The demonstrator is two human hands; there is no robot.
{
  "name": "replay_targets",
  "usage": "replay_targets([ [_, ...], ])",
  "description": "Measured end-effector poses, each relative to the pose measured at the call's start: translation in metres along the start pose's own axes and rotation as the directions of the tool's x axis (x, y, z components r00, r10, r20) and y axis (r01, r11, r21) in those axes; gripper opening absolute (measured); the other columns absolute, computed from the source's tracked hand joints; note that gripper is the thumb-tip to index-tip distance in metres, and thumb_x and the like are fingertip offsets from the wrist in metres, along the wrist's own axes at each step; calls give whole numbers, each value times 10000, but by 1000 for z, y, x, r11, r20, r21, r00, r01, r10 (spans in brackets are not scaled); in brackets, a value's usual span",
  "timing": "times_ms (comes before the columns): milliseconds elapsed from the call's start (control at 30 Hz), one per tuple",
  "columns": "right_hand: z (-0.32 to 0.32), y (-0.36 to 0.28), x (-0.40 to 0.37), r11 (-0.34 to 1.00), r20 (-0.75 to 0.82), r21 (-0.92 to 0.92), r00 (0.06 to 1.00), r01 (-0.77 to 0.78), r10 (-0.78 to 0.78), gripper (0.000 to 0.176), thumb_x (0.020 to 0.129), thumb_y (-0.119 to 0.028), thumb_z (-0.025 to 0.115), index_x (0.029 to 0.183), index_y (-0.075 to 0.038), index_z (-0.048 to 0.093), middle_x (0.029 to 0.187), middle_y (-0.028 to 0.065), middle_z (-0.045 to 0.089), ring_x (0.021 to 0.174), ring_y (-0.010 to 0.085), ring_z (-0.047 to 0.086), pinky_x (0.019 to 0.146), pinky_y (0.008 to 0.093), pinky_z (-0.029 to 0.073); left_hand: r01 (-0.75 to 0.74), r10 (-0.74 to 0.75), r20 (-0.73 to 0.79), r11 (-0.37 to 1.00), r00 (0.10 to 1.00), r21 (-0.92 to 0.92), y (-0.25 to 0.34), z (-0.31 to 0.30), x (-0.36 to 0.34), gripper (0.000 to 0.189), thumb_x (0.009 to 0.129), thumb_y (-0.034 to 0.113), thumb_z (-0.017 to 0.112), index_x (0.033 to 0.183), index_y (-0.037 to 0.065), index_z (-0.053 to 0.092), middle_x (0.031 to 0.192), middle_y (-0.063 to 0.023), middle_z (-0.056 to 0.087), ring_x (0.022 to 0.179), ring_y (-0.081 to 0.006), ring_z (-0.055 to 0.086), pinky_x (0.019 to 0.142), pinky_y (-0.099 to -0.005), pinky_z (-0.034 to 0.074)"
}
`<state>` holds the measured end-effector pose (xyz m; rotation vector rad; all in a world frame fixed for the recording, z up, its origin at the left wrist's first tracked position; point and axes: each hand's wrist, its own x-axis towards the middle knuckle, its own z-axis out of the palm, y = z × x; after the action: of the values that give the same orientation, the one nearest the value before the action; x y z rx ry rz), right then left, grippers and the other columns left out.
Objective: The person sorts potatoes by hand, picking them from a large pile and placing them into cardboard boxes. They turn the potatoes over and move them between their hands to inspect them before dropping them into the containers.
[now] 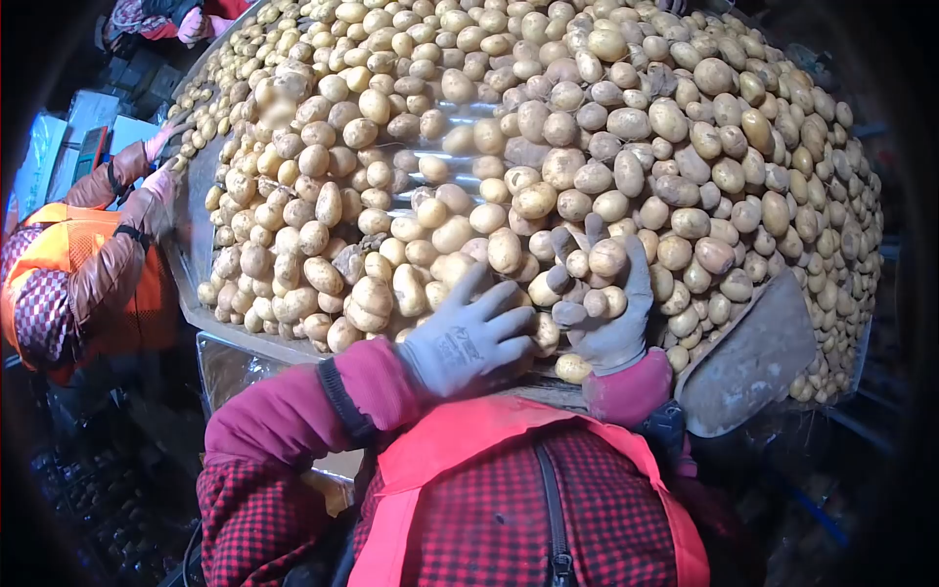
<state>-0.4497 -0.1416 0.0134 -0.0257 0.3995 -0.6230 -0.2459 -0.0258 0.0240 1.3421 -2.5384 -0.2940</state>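
Note:
My left hand [466, 339], in a grey-white glove, lies back up at the near edge of the potato heap. Its fingers are spread over the potatoes, and what lies beneath the palm is hidden. Just to its right, my right hand [611, 338], gloved too, has its fingers curled around a few potatoes. One pale potato [607, 258] sits between the raised fingers, with smaller ones below it. Another potato [546, 334] lies between the two hands. Yellow-brown potatoes [562, 166] surround both hands.
A worn grey plate [748, 357] leans at the heap's near right edge. Shiny metal bars [460, 152] show through the potatoes in the middle. At left, a person in an orange vest [98, 264] reaches to the heap's edge; another person's gloved hands [196, 24] are at top left.

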Motion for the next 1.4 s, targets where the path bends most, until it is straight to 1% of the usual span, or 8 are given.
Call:
replay_targets([
  [167, 0, 6, -11, 990, -88, -111, 992, 84, -94, 583, 1078, -574, 430, 1492, -170, 506, 1408, 134, 584, 1048, 283, 655, 616, 277, 534, 262, -264, -9, 953, 964, 153, -48, -26, -23, 292, 766, 308, 768, 1038, 246, 685, 1227, -36, 594, 1325, -297, 502, 1081, -705, 340],
  [433, 3, 6, -30, 978, -166, -97, 966, 183, -197, 375, 1069, -444, 493, 1210, -106, 570, 1217, 150, 600, 1031, 280, 648, 528, 223, 499, 585, -562, -166, 756, 810, 295, -107, -78, -53, 285, 848, 271, 774, 1107, 158, 739, 1233, -98, 681, 1225, -339, 594, 1100, -499, 417],
  [533, -7, 6, -36, 961, -139, -182, 961, 210, -237, 365, 1063, -456, 514, 1175, -114, 580, 1114, 105, 577, 994, 249, 637, 490, 217, 454, 509, -462, -217, 743, 860, 434, -99, -77, -37, 375, 853, 293, 785, 1198, 163, 716, 1293, -103, 657, 1242, -343, 585, 1096, -499, 418],
  [600, -17, 1, -39, 975, -68, -144, 982, 167, -178, 541, 1057, -582, 488, 1431, -200, 571, 1174, 70, 633, 934, 223, 650, 537, 253, 521, 399, -340, -243, 877, 909, 267, -86, -68, -6, 498, 853, 308, 786, 1315, 176, 656, 1338, -109, 633, 1276, -339, 571, 1095, -501, 416],
  [700, 6, 1, -50, 986, -118, -60, 979, 157, -164, 544, 1054, -581, 499, 1422, -188, 582, 1216, 84, 646, 917, 231, 658, 541, 260, 534, 159, -134, -251, 984, 959, 82, -67, -56, 56, 605, 847, 343, 784, 1398, 175, 597, 1343, -120, 624, 1267, -348, 572, 1080, -501, 428],
  [967, 3, 5, -61, 952, -234, -130, 925, 276, -300, 497, 1058, -538, 515, 1375, -168, 613, 1265, 123, 640, 953, 231, 650, 572, 278, 539, 337, -340, -132, 941, 931, -46, -65, -3, 58, 234, 891, 240, 751, 1106, 162, 705, 1037, -134, 611, 1004, -376, 609, 829, -496, 506],
  [1167, -1, 0, -60, 958, -181, -112, 943, 263, -280, 486, 1063, -527, 517, 1388, -173, 590, 1281, 109, 635, 960, 244, 651, 551, 277, 535, 496, -507, -32, 824, 861, 275, -85, -42, -4, 171, 856, 311, 740, 977, 194, 767, 968, -68, 697, 1087, -299, 634, 983, -494, 438],
  [1400, -14, -4, -60, 960, -174, -144, 949, 241, -264, 491, 1059, -522, 524, 1410, -181, 566, 1282, 108, 638, 955, 246, 652, 539, 279, 531, 248, -203, -242, 953, 949, 172, -61, -42, 26, 576, 781, 335, 850, 1307, 177, 675, 1340, -132, 640, 1300, -368, 565, 1083, -534, 434],
])
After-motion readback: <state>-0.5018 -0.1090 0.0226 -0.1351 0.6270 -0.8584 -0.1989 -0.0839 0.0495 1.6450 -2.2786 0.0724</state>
